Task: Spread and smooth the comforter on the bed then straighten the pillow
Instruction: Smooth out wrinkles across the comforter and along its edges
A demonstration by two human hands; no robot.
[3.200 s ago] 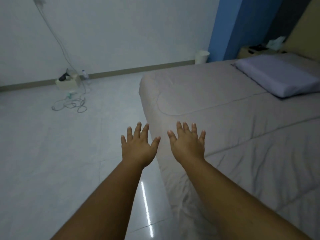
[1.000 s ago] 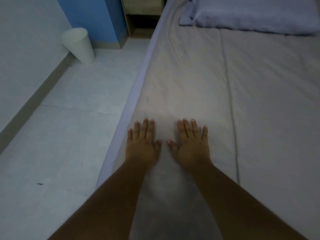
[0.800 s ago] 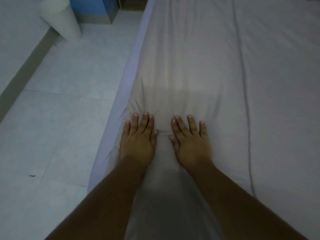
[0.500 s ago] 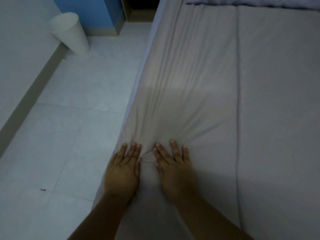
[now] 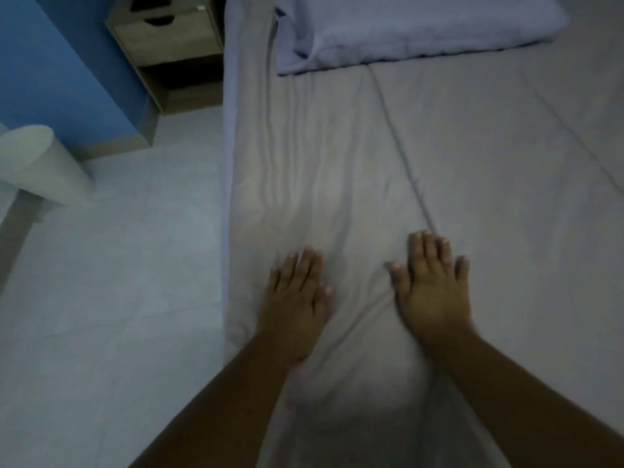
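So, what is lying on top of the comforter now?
Both hands, left and right, lie flat on the comforter; the pillow lies at its far end. Anything beneath is covered.

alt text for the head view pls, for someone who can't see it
Both hands, left and right, press flat and apart on a wrinkled grey comforter near the bed's left edge. A pillow lies at the top; a nightstand and white bin stand on the floor.
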